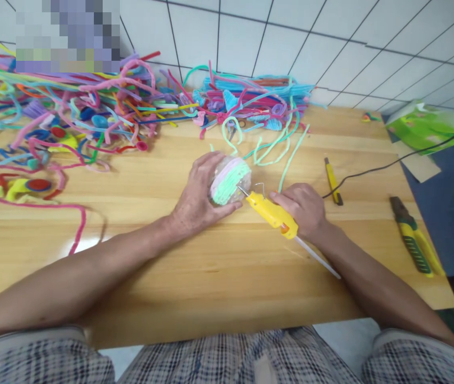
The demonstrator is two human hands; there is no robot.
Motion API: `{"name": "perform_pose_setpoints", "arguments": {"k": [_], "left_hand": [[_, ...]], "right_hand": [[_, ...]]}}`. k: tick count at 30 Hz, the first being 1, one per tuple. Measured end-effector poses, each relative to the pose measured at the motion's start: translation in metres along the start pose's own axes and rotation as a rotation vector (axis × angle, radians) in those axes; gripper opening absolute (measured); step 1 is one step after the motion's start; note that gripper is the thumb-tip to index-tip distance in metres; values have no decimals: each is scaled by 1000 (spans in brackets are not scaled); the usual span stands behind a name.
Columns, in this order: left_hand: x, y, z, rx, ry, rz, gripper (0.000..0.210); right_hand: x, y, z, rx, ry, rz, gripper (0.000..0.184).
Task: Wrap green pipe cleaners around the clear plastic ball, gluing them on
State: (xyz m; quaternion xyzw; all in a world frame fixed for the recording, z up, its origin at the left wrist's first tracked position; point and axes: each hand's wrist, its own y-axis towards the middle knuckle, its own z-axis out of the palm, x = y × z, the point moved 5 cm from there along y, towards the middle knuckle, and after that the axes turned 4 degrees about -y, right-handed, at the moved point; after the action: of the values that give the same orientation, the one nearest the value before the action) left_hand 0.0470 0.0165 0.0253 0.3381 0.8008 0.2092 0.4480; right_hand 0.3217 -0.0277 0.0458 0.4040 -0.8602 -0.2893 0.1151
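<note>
My left hand (198,194) grips a clear round ball (231,180) partly covered in mint green and pale pink fuzzy strands. In my right hand (301,209) is a yellow hot glue gun (271,212), its fingers closed round the handle. The metal nozzle points left and meets or nearly meets the green strands; I cannot tell whether it touches. A white glue stick (318,258) juts from the back of the gun. Beyond the ball, loose mint green pipe cleaners (278,152) curl over the wooden table.
Tangled coloured pipe cleaners (102,106) heap along the back left, with a bundle of blue ones (259,85) by the tiled wall. A yellow box cutter (333,181), pliers (414,237) and a black cord (382,168) lie at right. A green bag (422,128) sits past the table corner.
</note>
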Motion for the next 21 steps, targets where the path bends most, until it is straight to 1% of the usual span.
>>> {"name": "perform_pose_setpoints", "arguments": {"k": [3,5,10,15,21], "left_hand": [[1,0,1,2,1,9,108],[2,-1,2,3,6,3,110],[2,-1,3,-8,11,-19,109],[1,0,3,-2,10,9,111],[-2,1,1,-30,-11,40,103]], "right_hand": [[4,5,-2,-69,-23,-43,40],[5,7,-3,-85,-23,-44,43],[5,6,-2,-79,-4,-23,42],[8,9,-3,-85,1,-45,42],[8,12,-6,-90,2,-66,42]]}}
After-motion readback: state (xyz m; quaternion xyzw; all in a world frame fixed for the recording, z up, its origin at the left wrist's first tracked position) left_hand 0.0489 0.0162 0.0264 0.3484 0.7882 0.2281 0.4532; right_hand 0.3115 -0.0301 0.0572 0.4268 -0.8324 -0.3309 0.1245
